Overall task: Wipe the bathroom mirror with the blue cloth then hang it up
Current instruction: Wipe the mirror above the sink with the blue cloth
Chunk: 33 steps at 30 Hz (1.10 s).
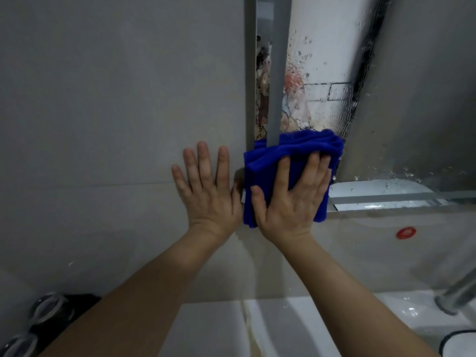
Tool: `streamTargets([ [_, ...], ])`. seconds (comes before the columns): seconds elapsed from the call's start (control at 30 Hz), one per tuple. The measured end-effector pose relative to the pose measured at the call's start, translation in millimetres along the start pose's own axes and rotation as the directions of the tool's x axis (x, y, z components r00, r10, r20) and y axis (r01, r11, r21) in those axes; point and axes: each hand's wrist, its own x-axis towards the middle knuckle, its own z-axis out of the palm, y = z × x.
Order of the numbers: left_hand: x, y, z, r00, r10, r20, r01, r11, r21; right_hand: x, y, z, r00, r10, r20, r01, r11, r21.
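The blue cloth (291, 161) lies folded on the mirror (401, 99) at its lower left corner, pressed by the flat, straight fingers of the right hand (291, 199), while the left hand (208, 191) rests open on the wall (103, 99) holding nothing, so I think firm, overlapping strokes rightward would clear the drops best.

No words or numbers can be read. A round red sticker (406, 233) on the white wall below the mirror carries pale markings, too blurred to make out.
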Motion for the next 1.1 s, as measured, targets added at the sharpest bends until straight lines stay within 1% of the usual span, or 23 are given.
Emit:
streamTargets([
  [0.17,3.2,8.0,-12.2,1.000,-0.016,0.009,0.016,0.998,-0.059,13.4,-2.5,-3.1,1.000,-0.010,0.008,0.010,1.000,-0.005],
  [0.3,10.1,6.4,-21.4,0.999,-0.038,-0.015,0.035,0.990,-0.136,36.5,-2.6,-6.7,0.999,-0.034,-0.004,0.034,0.999,-0.016],
  [0.47,45.2,4.6,-44.8,0.996,0.085,-0.027,-0.089,0.979,-0.185,75.4,-5.1,-16.5,0.999,-0.045,-0.007,0.044,0.999,-0.029],
  [0.57,78.1,4.1,-61.0,0.994,0.108,-0.029,-0.111,0.982,-0.151,105.2,-6.7,-23.8,0.998,-0.054,-0.018,0.053,0.998,-0.046],
  [0.7,126.2,0.9,-83.7,0.996,0.078,-0.031,-0.080,0.993,-0.082,148.0,-9.9,-36.1,0.998,-0.059,-0.008,0.058,0.997,-0.041],
  [0.87,205.5,1.6,-118.1,0.993,0.118,-0.003,-0.118,0.993,0.002,201.2,-16.5,-48.0,0.997,-0.048,-0.052,0.046,0.997,-0.056],
  [1.0,263.7,6.3,-140.6,0.997,0.079,0.020,-0.081,0.992,0.102,235.4,-25.5,-56.5,0.999,-0.030,-0.034,0.028,0.997,-0.066],
  [1.1,292.6,15.1,-154.3,0.997,0.068,0.029,-0.072,0.988,0.133,253.1,-29.2,-61.1,0.999,-0.032,-0.025,0.030,0.997,-0.064],
])
